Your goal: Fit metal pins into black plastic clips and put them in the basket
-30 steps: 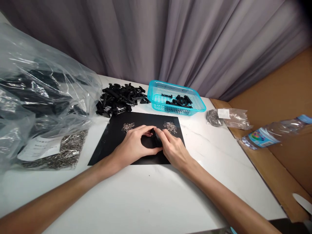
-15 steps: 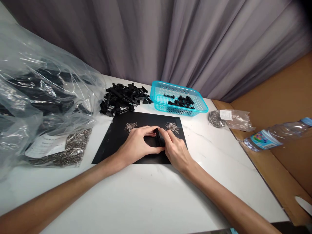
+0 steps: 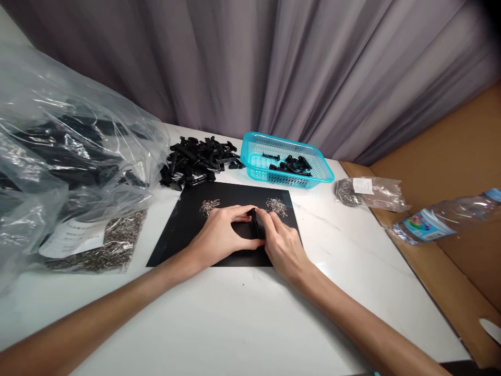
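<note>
Black, narrow and straight, the part (image 3: 257, 224) sits between your hands in the head view, above the black mat (image 3: 180, 224) on the white desk (image 3: 242, 318). It looks like plastic; your fingers hide some of it. Your left hand (image 3: 219, 230) pinches it by both ends, fingers at the far end, thumb at the near one. Your right hand (image 3: 285, 243) grips its right side with bent fingers. To your left, a bag of metal pieces (image 3: 123, 240) carries a large white label (image 3: 76, 237), its lines of print too blurred to read. To your right, a bottle (image 3: 465, 211) wears a blue label (image 3: 425, 224) with a multicoloured picture, its wording illegible.
</note>
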`<state>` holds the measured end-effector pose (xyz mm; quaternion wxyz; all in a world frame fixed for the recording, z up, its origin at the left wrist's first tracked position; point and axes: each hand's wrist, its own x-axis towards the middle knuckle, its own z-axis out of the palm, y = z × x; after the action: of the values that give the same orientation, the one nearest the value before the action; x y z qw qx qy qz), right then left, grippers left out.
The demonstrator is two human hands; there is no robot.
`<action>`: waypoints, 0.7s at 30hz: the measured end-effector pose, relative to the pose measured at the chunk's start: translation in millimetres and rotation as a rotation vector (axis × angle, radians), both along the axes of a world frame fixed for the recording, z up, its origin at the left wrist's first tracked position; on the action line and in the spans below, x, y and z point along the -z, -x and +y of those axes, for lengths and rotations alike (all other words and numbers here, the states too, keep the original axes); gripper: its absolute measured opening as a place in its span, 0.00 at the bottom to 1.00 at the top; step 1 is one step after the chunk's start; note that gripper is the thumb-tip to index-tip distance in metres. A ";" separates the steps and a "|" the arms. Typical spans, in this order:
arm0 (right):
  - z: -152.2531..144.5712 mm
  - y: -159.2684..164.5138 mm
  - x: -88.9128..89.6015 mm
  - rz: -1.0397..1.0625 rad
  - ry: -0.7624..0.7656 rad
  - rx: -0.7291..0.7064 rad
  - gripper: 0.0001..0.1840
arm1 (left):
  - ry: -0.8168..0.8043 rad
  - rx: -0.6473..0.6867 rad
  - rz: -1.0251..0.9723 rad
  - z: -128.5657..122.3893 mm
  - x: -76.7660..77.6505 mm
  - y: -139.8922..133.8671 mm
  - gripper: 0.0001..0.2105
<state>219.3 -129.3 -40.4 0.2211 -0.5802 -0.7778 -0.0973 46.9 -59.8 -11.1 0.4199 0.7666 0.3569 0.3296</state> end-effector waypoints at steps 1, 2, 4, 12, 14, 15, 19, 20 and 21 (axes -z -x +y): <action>0.5 -0.7 0.1 0.054 0.014 -0.026 0.27 | 0.006 -0.007 -0.003 -0.5 0.3 0.6 0.30; 1.1 -1.1 0.0 0.114 0.024 -0.049 0.25 | 0.008 -0.014 -0.006 -1.0 0.5 1.3 0.31; 2.4 -0.9 -1.4 0.227 0.028 -0.066 0.22 | -0.009 -0.018 -0.008 -2.1 0.3 2.2 0.32; 1.7 4.1 -10.3 0.409 0.022 -0.010 0.18 | -0.196 0.021 0.099 -4.6 -3.4 3.5 0.24; 1.7 3.2 -9.2 0.366 0.001 -0.019 0.18 | -0.207 0.008 0.115 -4.8 -1.7 4.4 0.26; 2.0 2.5 -8.1 0.333 -0.010 -0.034 0.18 | -0.207 0.007 0.122 -4.8 -0.8 4.8 0.27; 4.1 -1.9 -3.7 0.147 -0.034 -0.096 0.20 | -0.224 0.023 0.153 -4.8 1.0 5.7 0.28; 4.8 -3.0 -2.9 0.108 -0.038 -0.106 0.20 | -0.231 0.025 0.160 -4.6 0.9 5.6 0.28; 5.3 -3.9 -2.4 0.080 -0.041 -0.113 0.20 | -0.238 0.023 0.165 -4.4 0.8 5.5 0.28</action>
<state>223.2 -124.0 -38.0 0.2688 -0.5342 -0.7977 -0.0774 41.4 -64.2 -11.9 0.2990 0.8396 0.3396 0.3005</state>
